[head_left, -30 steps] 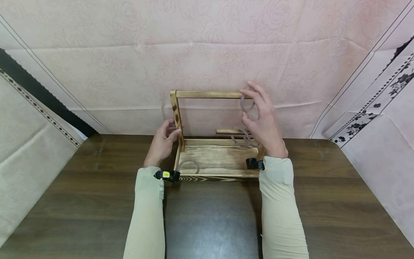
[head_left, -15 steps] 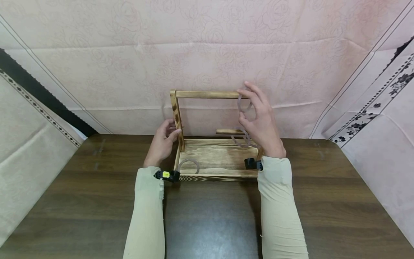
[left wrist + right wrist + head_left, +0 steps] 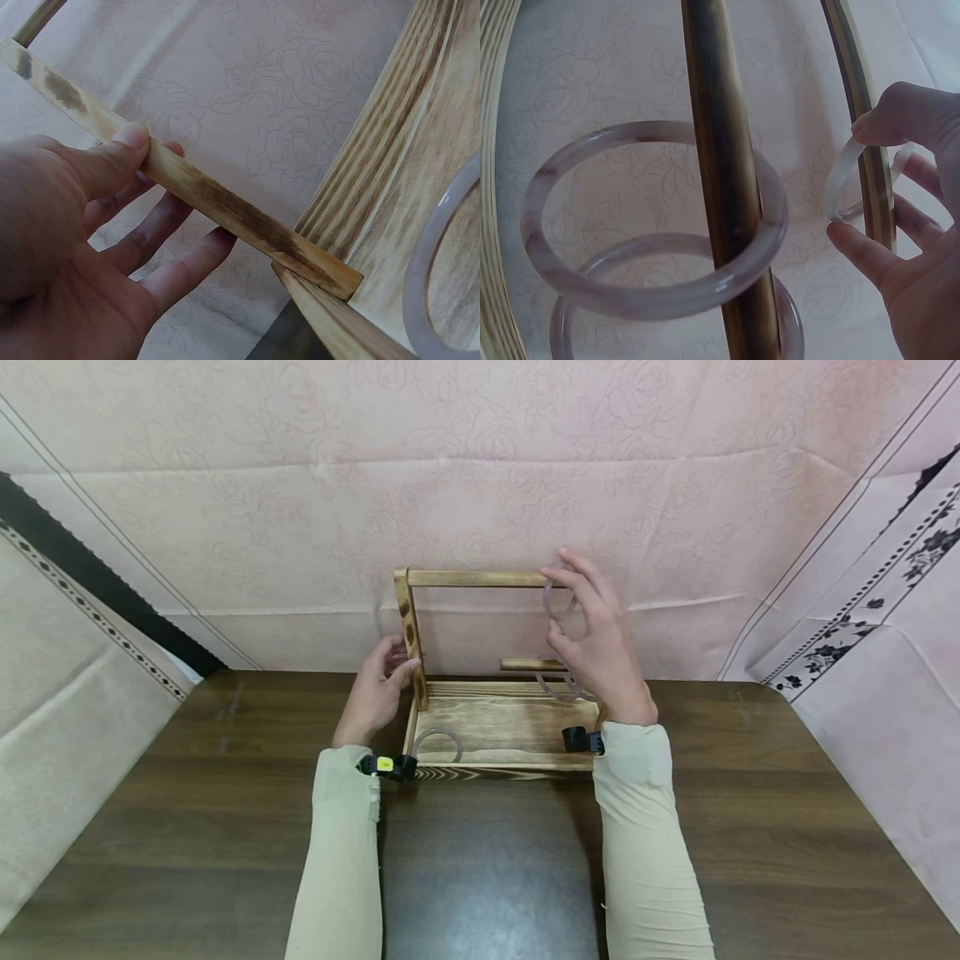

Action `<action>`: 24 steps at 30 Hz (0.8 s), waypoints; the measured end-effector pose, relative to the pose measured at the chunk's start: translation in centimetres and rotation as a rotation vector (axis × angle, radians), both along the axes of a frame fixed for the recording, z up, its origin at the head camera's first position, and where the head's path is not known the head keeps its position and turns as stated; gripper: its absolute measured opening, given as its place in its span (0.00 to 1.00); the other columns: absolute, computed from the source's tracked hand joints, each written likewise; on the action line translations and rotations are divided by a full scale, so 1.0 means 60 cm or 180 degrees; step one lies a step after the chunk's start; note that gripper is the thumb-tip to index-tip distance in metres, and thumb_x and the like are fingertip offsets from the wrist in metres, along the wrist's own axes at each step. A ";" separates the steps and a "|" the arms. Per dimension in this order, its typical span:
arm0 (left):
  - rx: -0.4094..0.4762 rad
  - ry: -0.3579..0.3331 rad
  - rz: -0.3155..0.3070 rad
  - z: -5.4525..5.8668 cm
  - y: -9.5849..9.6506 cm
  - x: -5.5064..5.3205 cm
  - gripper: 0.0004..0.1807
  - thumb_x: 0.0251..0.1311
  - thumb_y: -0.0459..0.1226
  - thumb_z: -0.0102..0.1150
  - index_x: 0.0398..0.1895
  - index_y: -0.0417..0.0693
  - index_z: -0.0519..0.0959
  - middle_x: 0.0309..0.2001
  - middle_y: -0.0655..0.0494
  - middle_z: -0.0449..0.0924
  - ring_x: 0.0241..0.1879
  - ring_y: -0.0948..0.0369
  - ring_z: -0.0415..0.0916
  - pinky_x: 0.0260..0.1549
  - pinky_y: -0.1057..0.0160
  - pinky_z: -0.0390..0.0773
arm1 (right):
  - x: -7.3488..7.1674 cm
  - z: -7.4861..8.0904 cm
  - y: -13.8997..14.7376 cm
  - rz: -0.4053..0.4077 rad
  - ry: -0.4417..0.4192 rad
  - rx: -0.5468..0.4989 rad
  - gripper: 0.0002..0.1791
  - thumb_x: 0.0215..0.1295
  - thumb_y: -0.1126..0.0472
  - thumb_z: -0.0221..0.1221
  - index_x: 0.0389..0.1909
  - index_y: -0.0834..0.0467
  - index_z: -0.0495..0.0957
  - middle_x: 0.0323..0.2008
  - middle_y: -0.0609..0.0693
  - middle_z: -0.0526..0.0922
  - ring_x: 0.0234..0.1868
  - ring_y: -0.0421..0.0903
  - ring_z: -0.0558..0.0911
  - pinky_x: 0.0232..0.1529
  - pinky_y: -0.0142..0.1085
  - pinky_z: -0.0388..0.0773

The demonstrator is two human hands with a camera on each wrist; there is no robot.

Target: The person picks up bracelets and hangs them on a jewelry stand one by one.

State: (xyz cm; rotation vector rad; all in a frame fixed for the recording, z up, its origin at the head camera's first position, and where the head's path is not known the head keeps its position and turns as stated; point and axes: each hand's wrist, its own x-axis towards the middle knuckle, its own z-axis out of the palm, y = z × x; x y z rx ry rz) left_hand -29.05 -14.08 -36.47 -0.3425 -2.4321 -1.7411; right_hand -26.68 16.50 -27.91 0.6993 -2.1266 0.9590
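A wooden bangle stand has a left post [image 3: 214, 196], an upper bar [image 3: 472, 579], a shorter lower bar [image 3: 517, 665] and a tray base [image 3: 517, 727]. My left hand [image 3: 377, 691] grips the post between thumb and fingers. At the upper bar's right end, my right hand [image 3: 602, 635] pinches a pale, translucent bangle [image 3: 841, 180], and the bar passes through it. Two pale lilac bangles hang round the lower bar: one bangle [image 3: 660, 304] sits nearer the right wrist camera, another bangle [image 3: 559, 330] behind it. Inside the tray's left end lies a loose bangle [image 3: 418, 289].
The stand rests on a dark brown wooden table [image 3: 480, 860], close to its far edge. Behind rises a pale floral cloth backdrop [image 3: 480, 460], with more cloth at both sides. The right forearm covers part of the stand's right end.
My right hand has moved slightly left along the upper bar, carrying the pinched bangle with it. The left hand, the stand and the loose bangle have stayed in place.
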 end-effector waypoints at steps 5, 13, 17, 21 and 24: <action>-0.0007 0.0005 0.0003 0.000 0.001 0.000 0.20 0.76 0.33 0.51 0.68 0.39 0.67 0.63 0.40 0.74 0.65 0.47 0.74 0.63 0.47 0.79 | -0.001 -0.001 -0.004 0.0013 0.0077 0.0041 0.36 0.55 0.79 0.64 0.65 0.54 0.76 0.74 0.51 0.69 0.76 0.49 0.65 0.82 0.50 0.51; -0.0013 -0.0017 -0.0001 0.000 0.002 0.001 0.20 0.76 0.34 0.51 0.67 0.40 0.67 0.63 0.40 0.73 0.66 0.47 0.73 0.63 0.47 0.78 | 0.001 -0.002 -0.010 -0.0004 0.0077 0.0120 0.35 0.58 0.78 0.64 0.66 0.53 0.75 0.74 0.51 0.67 0.77 0.49 0.64 0.82 0.54 0.49; 0.0001 -0.0017 -0.0014 0.001 0.002 0.002 0.20 0.75 0.33 0.52 0.67 0.40 0.67 0.63 0.41 0.74 0.66 0.47 0.73 0.63 0.48 0.79 | 0.002 0.000 -0.016 0.0033 0.0084 0.0150 0.35 0.58 0.78 0.64 0.67 0.54 0.75 0.75 0.51 0.66 0.77 0.50 0.64 0.76 0.48 0.63; 0.0005 0.0001 -0.0030 0.001 0.001 0.001 0.20 0.75 0.33 0.51 0.67 0.40 0.66 0.64 0.40 0.74 0.66 0.47 0.73 0.63 0.48 0.79 | 0.003 0.001 -0.023 0.0032 0.0090 0.0185 0.34 0.58 0.78 0.64 0.66 0.55 0.75 0.75 0.52 0.67 0.76 0.51 0.64 0.74 0.48 0.66; 0.0019 0.0011 -0.0027 0.001 0.000 0.000 0.20 0.75 0.33 0.51 0.67 0.40 0.67 0.63 0.40 0.74 0.65 0.47 0.74 0.63 0.48 0.79 | 0.003 0.002 -0.030 0.0026 0.0109 0.0229 0.32 0.59 0.77 0.64 0.65 0.56 0.76 0.75 0.53 0.67 0.75 0.52 0.66 0.73 0.48 0.68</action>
